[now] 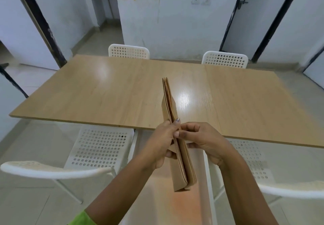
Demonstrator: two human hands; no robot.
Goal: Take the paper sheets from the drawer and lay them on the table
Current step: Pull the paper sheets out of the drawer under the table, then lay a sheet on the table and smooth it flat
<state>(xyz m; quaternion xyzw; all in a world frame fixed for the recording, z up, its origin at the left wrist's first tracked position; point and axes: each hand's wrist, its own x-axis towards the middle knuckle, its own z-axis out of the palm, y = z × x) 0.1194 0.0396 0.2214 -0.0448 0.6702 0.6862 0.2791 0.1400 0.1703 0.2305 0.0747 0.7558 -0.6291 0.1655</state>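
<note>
Left hand (160,143) and right hand (206,141) grip upright brown paper sheets (168,102) with curled fingers (175,125) over the near edge of the worktop (105,93).

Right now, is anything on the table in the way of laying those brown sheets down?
Nothing visible is. The left hand and right hand grip the stack of brown paper sheets on edge over the wooden table, at its near edge. The white chairs stand around it, not on it.

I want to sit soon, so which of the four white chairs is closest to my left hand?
The near-left chair, its perforated seat just left of your left hand; the others stand across the table or to your right.
</note>
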